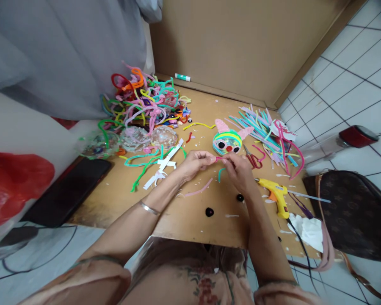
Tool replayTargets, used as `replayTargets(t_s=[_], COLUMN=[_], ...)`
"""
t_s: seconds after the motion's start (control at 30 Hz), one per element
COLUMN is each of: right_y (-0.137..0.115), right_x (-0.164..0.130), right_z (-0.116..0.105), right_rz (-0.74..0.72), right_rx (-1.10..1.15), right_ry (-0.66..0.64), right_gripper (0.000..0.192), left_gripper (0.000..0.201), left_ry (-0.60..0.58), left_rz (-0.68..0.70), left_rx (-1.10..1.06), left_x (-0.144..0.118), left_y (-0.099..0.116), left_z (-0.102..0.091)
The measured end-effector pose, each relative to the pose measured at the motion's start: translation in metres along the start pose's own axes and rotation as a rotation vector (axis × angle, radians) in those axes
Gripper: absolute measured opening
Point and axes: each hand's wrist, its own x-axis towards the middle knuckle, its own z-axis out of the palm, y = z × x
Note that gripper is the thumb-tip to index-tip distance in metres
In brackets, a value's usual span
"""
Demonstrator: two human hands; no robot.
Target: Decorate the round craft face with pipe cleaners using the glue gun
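While pinching with fingertips from both sides, holding pink pipe cleaner between left hand and right hand, over table; both grips closed on it, only short stretch visible. Just beyond grip: rounded clear face piece with green and yellow bands, pink ears, black eyes, red nose; can't make out inside. Right of it, near right hand: scissors with red handles. Farther right: bundle of straight pipe cleaners, looped hot-pink ones at its near end.

Left of grip: white paper strips, among green and teal pipe cleaners. Farther left: three clear plastic containers in a row; showing coloured bits in or behind leftmost, can't tell which, and contents of other two too glinty to read. Beyond those: tangled heap of pipe cleaners, many colours. Far left: black phone and red plastic bag, contents hidden.

Nearer than grip: two black pieces. Right of right forearm: yellow glue gun, stick jutting from rear. Far right: clear bottle with red lid, contents unclear; brown handbag, inside hidden.
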Motion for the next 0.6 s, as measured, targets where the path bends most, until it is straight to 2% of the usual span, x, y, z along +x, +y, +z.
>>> replayTargets(t_s=[0.13, 0.33, 0.43, 0.6], right_y=[-0.006, -0.021, -0.028, -0.033], right_x=[-0.001, -0.005, -0.007, -0.009], right_z=[0.005, 0.022, 0.029, 0.035], right_rz=[-0.097, -0.157, -0.136, -0.011], right_rx=[-0.202, -0.333, -0.339, -0.199], right_ry=[0.079, 0.158, 0.160, 0.193], right_gripper=[0.034, 0.035, 0.036, 0.037], left_gripper=[0.032, 0.027, 0.026, 0.028], left_ry=[0.076, 0.207, 0.249, 0.255], left_rz=[0.027, 0.057, 0.061, 0.037], left_rx=[-0.041, -0.113, -0.180, -0.330], left_x=[0.002, 0.003, 0.001, -0.002], left_y=[-0.004, -0.009, -0.013, -0.021], left_z=[0.002, 0.007, 0.012, 0.018])
